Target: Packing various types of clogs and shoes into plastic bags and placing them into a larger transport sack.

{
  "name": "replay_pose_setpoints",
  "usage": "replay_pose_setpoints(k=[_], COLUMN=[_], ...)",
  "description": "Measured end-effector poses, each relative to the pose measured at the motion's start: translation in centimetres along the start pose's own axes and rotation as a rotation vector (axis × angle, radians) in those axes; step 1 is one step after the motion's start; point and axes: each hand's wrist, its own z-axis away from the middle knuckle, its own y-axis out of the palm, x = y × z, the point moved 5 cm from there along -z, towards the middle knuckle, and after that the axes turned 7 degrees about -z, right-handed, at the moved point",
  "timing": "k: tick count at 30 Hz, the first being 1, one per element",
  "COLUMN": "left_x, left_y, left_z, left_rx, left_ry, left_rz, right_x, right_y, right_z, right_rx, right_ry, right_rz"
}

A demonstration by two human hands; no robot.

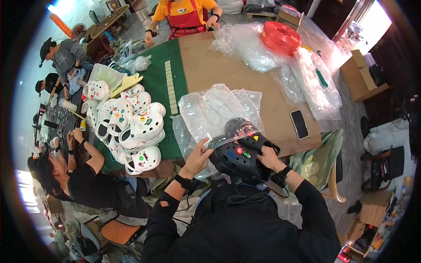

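A pair of black clogs (234,161) with colourful charms is held over the near table edge. My right hand (269,159) grips the clogs at their right side, its fingers partly hidden in the opening. With my left hand (197,158) I pinch the edge of a clear plastic bag (206,111) beside the clogs' left side. The bag lies flat on the table beyond, and its film covers the far part of the pair. More clear bag film spreads under it to both sides.
White clogs with charms (140,127) are heaped at left on a green mat (175,70). A phone (299,124) lies at right. Farther off are clear bags (245,48), a red twine roll (280,38) and a green-handled tool (321,77). People work at left and across the table.
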Motion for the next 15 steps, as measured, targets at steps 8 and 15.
replay_pose_setpoints(k=[8, 15], left_x=[0.4, 0.2], left_y=[-0.3, 0.9], left_z=[-2.6, -4.6], left_rx=[-0.339, -0.444], left_ry=[-0.565, -0.508], left_rz=[0.013, 0.360], right_x=[0.3, -4.3], right_y=[-0.7, -0.7], right_z=[-0.2, 0.2], right_rx=[-0.088, -0.213], right_ry=[0.095, -0.012], right_rz=[-0.034, -0.118])
